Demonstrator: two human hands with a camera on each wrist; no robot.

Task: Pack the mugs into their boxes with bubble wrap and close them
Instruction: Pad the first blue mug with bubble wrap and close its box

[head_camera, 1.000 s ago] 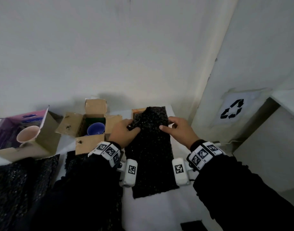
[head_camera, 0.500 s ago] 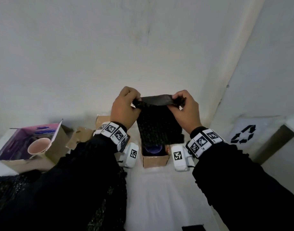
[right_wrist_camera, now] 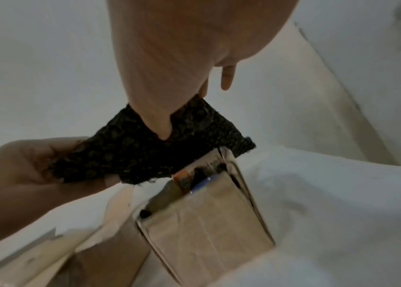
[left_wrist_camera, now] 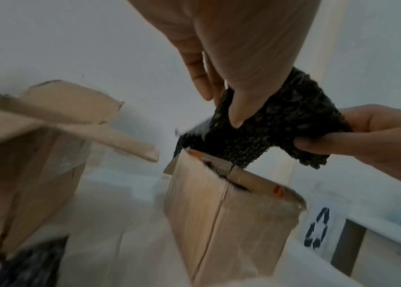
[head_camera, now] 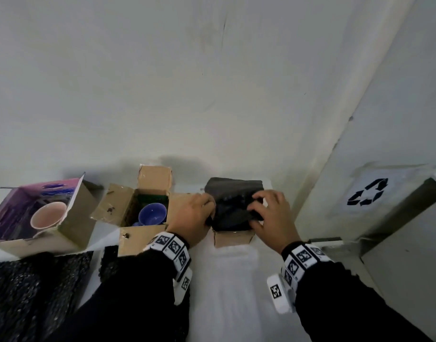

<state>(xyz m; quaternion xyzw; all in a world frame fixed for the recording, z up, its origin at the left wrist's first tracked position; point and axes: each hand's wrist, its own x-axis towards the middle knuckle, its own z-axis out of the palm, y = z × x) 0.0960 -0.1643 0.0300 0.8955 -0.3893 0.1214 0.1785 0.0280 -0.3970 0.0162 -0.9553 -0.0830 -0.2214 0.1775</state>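
Note:
A folded sheet of black bubble wrap lies over the open top of a small brown cardboard box at the back of the table. My left hand pinches its left edge and my right hand pinches its right edge. In the left wrist view my thumb presses on the bubble wrap above the box. The right wrist view shows the bubble wrap half over the box, with a bit of blue inside. The wrap hides the box's contents in the head view.
To the left stands an open cardboard box with a blue mug inside. Further left a purple box holds a pink mug. More black bubble wrap sheets lie at the front left. A wall and a recycling sign are on the right.
Both hands lifted the bubble wrap off the table, folded it above the small box, then brought it down onto the box's open top. The blue mug in that box is now covered.

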